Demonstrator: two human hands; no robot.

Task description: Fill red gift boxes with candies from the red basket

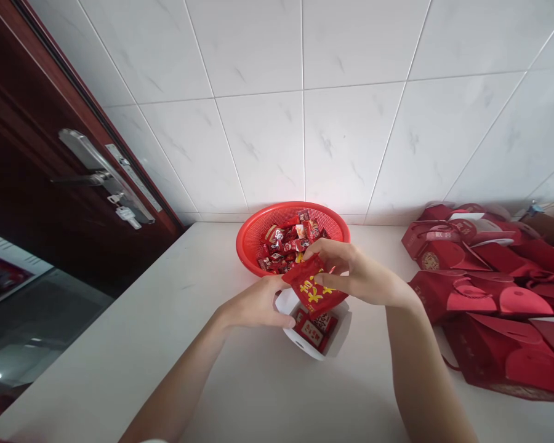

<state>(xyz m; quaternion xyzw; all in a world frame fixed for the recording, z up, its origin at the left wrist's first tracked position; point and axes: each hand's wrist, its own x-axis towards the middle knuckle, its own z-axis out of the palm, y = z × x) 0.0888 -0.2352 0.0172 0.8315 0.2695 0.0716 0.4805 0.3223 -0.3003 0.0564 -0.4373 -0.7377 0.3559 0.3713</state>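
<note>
My right hand (351, 274) pinches a red packet (311, 286) with yellow characters, held over a small open box with a white inside (337, 341). My left hand (258, 304) is at the box's left side, its thumb over the near left wall and its fingers behind, gripping it. Inside the box lie red packets with pale labels (311, 332). Just behind my hands stands a red perforated basket (247, 243), holding many small wrapped sweets (284, 243), mostly red.
Several red gift boxes (475, 295) crowd the right side of the white table (166, 320). A tiled wall (258, 141) rises behind the basket. At the left is a dark door (41, 160) with a handle and keys.
</note>
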